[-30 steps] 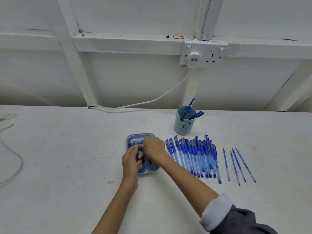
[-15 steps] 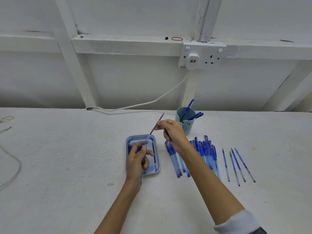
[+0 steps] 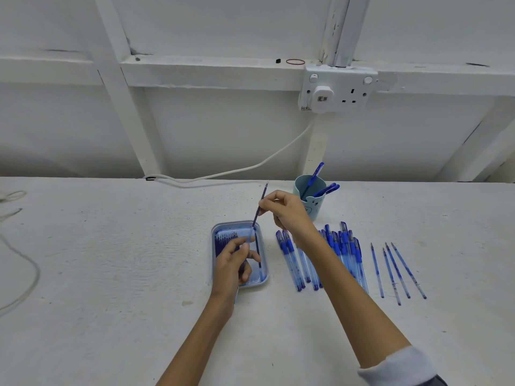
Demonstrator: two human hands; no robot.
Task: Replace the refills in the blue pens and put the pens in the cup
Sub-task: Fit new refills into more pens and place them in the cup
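Observation:
My left hand (image 3: 232, 263) grips a clear blue pen barrel (image 3: 249, 238) over the blue tray (image 3: 263, 278). My right hand (image 3: 287, 211) pinches a thin dark refill (image 3: 260, 204) whose lower end meets the barrel's open end. Several refills (image 3: 224, 240) lie in the tray's left part. A row of blue pens (image 3: 342, 246) lies right of the tray, partly hidden by my right forearm. Three pens stand in the pale blue cup (image 3: 313, 210) behind my right hand.
Several loose refills (image 3: 395, 271) lie at the right end of the pen row. A white cable (image 3: 237, 171) runs along the table's back edge up to the wall socket (image 3: 337, 91). Another cord (image 3: 19, 274) loops at the far left.
My right hand drew a refill up out of the tray, and it now stands slanted into the barrel that my left hand holds. Its position has barely shifted in the last half second.

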